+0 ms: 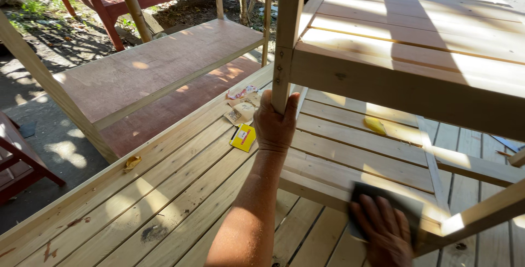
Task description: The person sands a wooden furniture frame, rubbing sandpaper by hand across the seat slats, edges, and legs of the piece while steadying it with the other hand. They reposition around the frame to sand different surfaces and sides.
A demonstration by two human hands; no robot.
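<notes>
The left hand is wrapped tight around the upright post of a pale wooden shelf unit, gripping it just below the joint where the top frame meets the leg. The right hand lies flat, fingers spread, pressing a dark sheet of sandpaper onto the front rail of the lower slatted shelf (the sheet shows only above and beside the fingers).

The unit stands on a slatted wooden table, where a small yellow packet and some torn paper wrappers lie just left of the post. Behind and to the left stands a second shelf frame with reddish board shelves.

For the sanding to go well, I judge the steadying grip should stay firm so the frame does not rock, while the flat palm keeps even pressure and runs along the grain of the rail, not across it. Edges and corners likely need a lighter touch, since the sheet could catch on a sharp corner or round it unevenly.
</notes>
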